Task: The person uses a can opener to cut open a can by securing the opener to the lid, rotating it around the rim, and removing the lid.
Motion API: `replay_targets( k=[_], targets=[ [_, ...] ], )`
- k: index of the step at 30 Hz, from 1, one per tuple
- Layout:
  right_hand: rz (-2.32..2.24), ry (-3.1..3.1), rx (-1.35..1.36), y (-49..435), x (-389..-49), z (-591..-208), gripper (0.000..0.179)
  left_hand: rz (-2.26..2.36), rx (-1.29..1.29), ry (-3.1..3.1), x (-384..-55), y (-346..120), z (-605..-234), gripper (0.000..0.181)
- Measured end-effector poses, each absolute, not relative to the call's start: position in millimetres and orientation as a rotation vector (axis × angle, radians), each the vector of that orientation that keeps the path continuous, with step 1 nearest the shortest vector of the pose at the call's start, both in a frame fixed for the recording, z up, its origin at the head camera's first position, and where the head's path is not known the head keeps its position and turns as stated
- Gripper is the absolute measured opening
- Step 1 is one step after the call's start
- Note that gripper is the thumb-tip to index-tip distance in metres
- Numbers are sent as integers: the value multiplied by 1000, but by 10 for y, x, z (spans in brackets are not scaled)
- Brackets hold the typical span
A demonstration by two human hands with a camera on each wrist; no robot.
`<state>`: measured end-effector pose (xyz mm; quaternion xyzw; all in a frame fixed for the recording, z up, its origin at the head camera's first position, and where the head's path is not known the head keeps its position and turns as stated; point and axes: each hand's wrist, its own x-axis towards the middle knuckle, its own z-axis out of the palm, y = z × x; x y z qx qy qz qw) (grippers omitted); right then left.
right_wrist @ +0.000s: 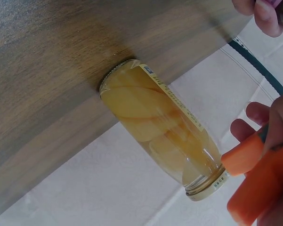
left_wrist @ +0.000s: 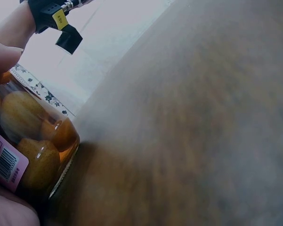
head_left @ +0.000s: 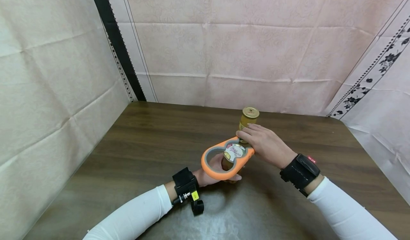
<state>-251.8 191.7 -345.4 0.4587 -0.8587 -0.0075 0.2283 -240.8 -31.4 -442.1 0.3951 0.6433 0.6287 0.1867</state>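
Observation:
My left hand (head_left: pixel 209 174) grips a glass jar of whole fruit (left_wrist: pixel 26 115) with a pink label. It holds the jar low down, with the base close over the table. In the head view an orange-and-grey jar opener (head_left: pixel 221 176) overlaps the top of this jar, and the white printed lid (head_left: pixel 235 150) shows through its opening. The opener's right end is in my right hand (head_left: pixel 269 144), fingers bent round it. Behind that hand stands a second jar (right_wrist: pixel 153 122), with yellow fruit pieces and a gold lid (head_left: pixel 251 112); the hand partly hides it in the head view.
The brown wood-grain table (head_left: pixel 153 133) extends around both hands. Pale patterned cloth (head_left: pixel 250 55) hangs along its back edge, with more cloth at the left and right sides.

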Motion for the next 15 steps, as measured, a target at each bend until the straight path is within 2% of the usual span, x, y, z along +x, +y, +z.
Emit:
replay_targets(
  k=[15],
  targets=[
    [-28,-2342,1280,1903,-2552,-3456,53,1722,1081,1783,-2447,-329,-4419,87]
  ],
)
